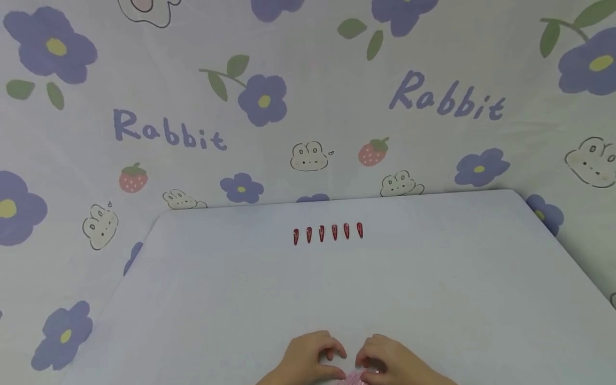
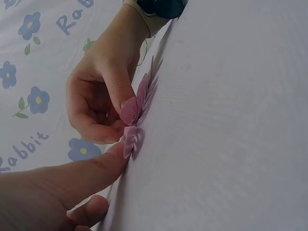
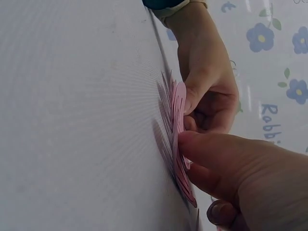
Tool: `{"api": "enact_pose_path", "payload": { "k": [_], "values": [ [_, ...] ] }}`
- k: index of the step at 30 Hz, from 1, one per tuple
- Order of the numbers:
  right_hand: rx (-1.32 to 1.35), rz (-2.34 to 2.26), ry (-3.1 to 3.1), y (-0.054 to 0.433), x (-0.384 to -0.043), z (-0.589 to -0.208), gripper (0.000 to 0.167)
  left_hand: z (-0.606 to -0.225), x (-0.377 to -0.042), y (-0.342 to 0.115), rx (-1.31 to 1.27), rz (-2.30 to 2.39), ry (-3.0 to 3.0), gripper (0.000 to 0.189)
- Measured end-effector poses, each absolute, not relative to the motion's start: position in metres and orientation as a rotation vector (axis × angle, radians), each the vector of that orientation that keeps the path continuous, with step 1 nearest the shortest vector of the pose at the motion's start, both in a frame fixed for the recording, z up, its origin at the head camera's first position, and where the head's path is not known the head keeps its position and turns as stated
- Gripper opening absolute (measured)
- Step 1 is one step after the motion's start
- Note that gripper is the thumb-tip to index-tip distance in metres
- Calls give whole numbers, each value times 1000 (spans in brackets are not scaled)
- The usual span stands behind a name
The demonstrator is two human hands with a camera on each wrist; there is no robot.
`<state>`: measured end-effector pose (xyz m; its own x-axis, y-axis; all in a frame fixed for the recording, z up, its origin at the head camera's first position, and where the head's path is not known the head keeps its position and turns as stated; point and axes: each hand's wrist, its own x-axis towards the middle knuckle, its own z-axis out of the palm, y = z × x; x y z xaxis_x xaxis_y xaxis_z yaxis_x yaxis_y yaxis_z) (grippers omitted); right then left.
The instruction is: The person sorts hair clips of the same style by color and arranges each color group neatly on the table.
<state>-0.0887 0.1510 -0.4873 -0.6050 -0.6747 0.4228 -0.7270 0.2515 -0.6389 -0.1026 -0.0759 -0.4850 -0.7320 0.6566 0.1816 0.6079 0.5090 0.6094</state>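
Note:
Several pink snap hair clips lie fanned close together at the table's near edge, partly cut off in the head view. My left hand pinches one end of the pink clips, its thumb against a rounded pink piece in the left wrist view. From the other side my right hand grips a pink clip between thumb and curled fingers. Both hands are close together, low over the white surface. Part of the clips is hidden behind the fingers.
Several glossy red hair clips stand in a neat upright row near the back of the white table. A cloth backdrop with purple flowers, strawberries and rabbits hangs behind and around it.

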Motion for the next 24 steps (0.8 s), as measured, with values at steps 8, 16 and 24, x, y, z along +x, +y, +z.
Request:
{"api": "enact_pose_path", "payload": {
  "k": [8,16,24],
  "values": [
    [1367,1321,-2479,151,-88,-490,13,-484,-101,-77,1207,1045,2635,30],
    [1392,1350,-2430,150,-87,-492,13,-491,-103,-75,1497,974,2605,31],
    [1368,1401,-2396,148,-85,-490,25,-490,-102,-75,1395,990,2529,21]
  ]
}}
